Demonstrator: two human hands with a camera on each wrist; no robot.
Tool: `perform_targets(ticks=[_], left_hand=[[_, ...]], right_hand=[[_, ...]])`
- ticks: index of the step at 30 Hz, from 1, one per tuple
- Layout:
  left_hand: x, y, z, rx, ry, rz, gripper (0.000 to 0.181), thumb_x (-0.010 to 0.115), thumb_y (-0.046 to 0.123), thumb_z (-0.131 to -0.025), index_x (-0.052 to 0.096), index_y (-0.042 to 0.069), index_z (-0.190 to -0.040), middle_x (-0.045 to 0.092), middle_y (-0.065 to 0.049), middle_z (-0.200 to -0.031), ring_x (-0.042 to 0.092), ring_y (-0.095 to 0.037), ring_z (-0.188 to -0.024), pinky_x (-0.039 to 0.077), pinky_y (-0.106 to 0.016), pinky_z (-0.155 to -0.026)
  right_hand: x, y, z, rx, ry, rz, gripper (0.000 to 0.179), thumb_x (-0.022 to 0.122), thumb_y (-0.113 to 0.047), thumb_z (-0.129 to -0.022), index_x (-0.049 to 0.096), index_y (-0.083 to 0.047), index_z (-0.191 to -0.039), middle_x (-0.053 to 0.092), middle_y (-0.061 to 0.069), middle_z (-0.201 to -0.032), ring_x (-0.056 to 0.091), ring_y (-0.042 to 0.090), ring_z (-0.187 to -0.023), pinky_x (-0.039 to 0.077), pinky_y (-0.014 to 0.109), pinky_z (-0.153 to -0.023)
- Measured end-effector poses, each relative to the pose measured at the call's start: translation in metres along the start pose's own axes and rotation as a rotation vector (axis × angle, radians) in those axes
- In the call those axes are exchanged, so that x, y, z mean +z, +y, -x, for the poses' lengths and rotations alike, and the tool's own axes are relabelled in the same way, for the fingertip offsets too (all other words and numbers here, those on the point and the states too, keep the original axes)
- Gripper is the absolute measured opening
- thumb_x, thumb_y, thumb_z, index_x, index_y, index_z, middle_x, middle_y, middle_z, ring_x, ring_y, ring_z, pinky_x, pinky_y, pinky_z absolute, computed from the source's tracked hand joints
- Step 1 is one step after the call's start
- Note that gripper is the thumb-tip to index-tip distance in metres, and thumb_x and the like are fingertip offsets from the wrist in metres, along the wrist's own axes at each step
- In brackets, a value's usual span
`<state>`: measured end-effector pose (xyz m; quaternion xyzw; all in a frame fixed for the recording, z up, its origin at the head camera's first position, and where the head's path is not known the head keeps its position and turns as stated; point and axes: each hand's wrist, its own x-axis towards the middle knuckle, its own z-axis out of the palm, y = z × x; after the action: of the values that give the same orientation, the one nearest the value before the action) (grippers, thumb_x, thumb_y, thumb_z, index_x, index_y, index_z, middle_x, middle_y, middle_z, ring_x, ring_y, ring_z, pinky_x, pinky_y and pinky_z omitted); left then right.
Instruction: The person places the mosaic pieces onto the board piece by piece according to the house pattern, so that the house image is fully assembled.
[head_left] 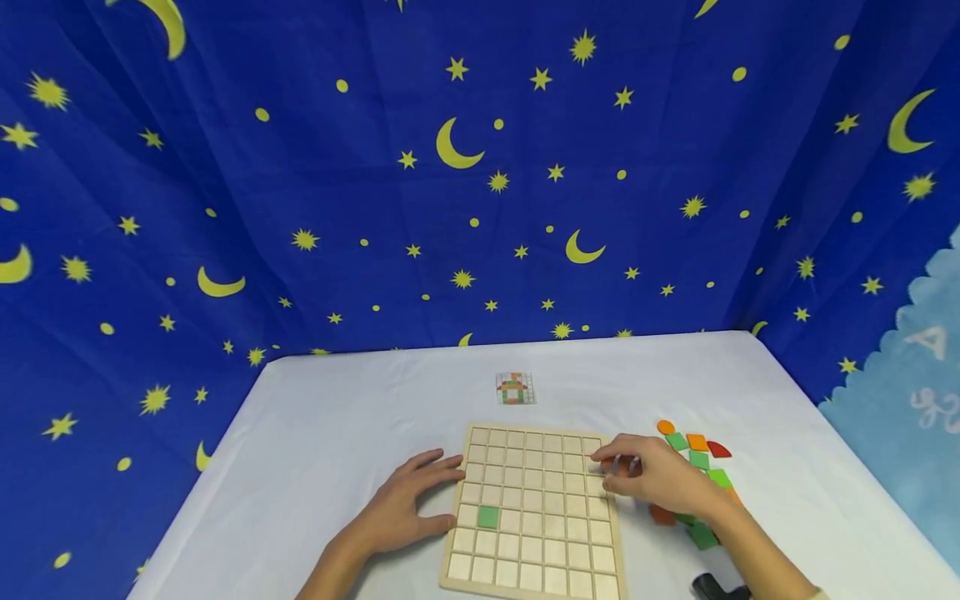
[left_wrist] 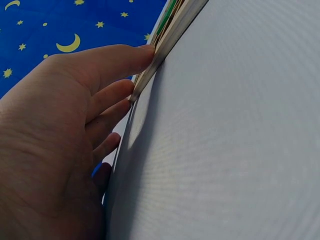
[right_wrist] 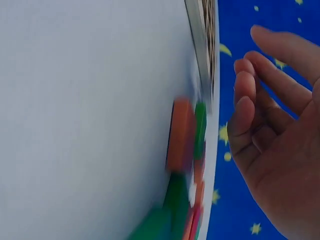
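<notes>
A wooden grid board (head_left: 532, 479) lies on the white table, with one green square tile (head_left: 487, 517) in a cell on its lower left. My left hand (head_left: 408, 504) rests at the board's left edge, thumb and fingers spread; in the left wrist view the thumb tip meets the board's side (left_wrist: 167, 37). Over the board's right edge hovers my right hand (head_left: 660, 475), fingers loosely bent. The right wrist view shows a gap between thumb and fingers (right_wrist: 245, 112), with nothing held there. Beneath and beside that hand lie loose tiles (head_left: 698, 459).
Several green, orange and red pieces, among them a red quarter-round (head_left: 718, 450) and an orange disc (head_left: 666, 427), spread right of the board. A small picture card (head_left: 515, 388) lies behind it. A black object (head_left: 712, 587) is at the front right. Blue starry cloth (head_left: 517, 200) surrounds the table.
</notes>
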<state>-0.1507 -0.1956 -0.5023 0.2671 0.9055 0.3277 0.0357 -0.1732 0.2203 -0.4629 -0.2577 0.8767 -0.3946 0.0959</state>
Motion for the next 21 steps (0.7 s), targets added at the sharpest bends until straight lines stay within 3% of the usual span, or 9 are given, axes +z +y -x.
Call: perform_targets(ticks=[5,10,15,21], left_hand=[[0.001,-0.001,-0.001,0.009,-0.001,-0.002,0.058,0.07,0.054,-0.081,0.056,0.034,-0.134,0.04,0.017,-0.146,0.027,-0.021,-0.14,0.029,-0.06,-0.103],[0.001,-0.001,-0.002,0.019,0.003,-0.01,0.058,0.071,0.052,-0.081,0.056,0.034,-0.135,0.04,0.018,-0.146,0.027,-0.02,-0.139,0.029,-0.059,-0.103],[-0.001,0.001,-0.002,0.019,-0.003,-0.008,0.06,0.072,0.05,-0.081,0.056,0.031,-0.135,0.041,0.017,-0.145,0.027,-0.02,-0.14,0.028,-0.059,-0.104],[-0.001,0.002,-0.001,0.013,-0.015,-0.002,0.061,0.071,0.051,-0.081,0.056,0.029,-0.136,0.041,0.017,-0.146,0.026,-0.02,-0.14,0.027,-0.059,-0.104]], right_hand=[[-0.01,0.01,0.008,0.088,0.003,-0.018,0.033,0.076,-0.026,-0.084,0.068,-0.017,-0.115,0.063,-0.002,-0.096,0.055,0.016,-0.077,0.048,0.026,-0.062],[-0.017,0.018,0.014,0.15,0.009,0.035,0.033,0.076,-0.027,-0.084,0.068,-0.017,-0.115,0.061,-0.004,-0.094,0.054,0.015,-0.078,0.047,0.026,-0.064],[-0.02,0.023,0.022,0.143,0.008,0.087,0.035,0.077,-0.026,-0.082,0.068,-0.018,-0.114,0.061,-0.006,-0.095,0.053,0.014,-0.078,0.047,0.025,-0.065],[-0.021,0.027,0.027,0.093,-0.01,0.132,0.031,0.077,-0.015,-0.08,0.068,-0.019,-0.11,0.057,-0.006,-0.089,0.052,0.013,-0.079,0.045,0.024,-0.065]])
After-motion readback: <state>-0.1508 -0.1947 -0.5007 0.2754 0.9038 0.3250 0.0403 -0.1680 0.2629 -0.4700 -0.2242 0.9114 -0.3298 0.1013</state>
